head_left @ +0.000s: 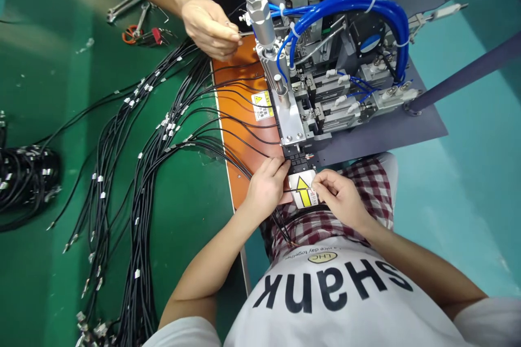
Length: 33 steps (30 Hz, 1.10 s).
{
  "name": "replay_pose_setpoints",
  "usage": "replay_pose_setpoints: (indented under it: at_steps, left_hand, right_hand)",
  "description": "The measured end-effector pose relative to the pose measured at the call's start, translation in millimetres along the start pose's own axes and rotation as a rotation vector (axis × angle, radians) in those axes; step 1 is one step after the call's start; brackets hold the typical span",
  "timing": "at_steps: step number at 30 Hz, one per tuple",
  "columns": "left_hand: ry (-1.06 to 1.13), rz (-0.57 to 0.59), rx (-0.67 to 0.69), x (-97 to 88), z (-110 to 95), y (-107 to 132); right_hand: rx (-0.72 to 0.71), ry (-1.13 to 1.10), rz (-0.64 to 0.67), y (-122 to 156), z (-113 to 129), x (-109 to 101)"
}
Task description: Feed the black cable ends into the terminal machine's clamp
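The left hand [266,184] is pinching black wires [285,227] with closed fingers at the machine's [321,97] near end, just left of the yellow arrow label [303,191]. The right hand [342,195] is holding its fingers pinched shut at the label's right edge.

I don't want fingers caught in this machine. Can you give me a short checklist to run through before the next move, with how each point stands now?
1. Left hand has a grip on the cable at the black slot: ok, fingers pinch it.
2. Right hand out of the slot: ok, it sits at the arrow label just below.
3. What the right fingers pinch: cannot tell.
4. Cable end seated in the slot: cannot tell, fingers hide it.
5. Co-worker's hand clear of the machine: not ok, it holds a thin tool against the far side.
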<state>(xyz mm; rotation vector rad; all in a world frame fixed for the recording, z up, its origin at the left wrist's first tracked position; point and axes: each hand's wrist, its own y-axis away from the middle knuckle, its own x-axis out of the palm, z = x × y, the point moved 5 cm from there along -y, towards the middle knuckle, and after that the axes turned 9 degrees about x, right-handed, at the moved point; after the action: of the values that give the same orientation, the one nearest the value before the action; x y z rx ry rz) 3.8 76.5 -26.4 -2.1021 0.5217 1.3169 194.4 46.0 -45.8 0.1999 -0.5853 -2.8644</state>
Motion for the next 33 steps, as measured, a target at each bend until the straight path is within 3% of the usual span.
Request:
replay_pose_setpoints:
  at_steps: [11,24,33]
  left_hand:
    - [-0.004,0.118,0.024,3.8,-21,-22]
    - [0.077,0.086,-0.075,11.0,-21,-30]
    - [-0.047,0.151,-0.098,16.7,-27,-36]
  right_hand:
    - [-0.028,-0.002,-0.007,-1,-4,-3]
    - [-0.103,0.013,0.003,-1,-3,-10]
    - [-0.118,-0.001,0.000,-3,-5,-12]
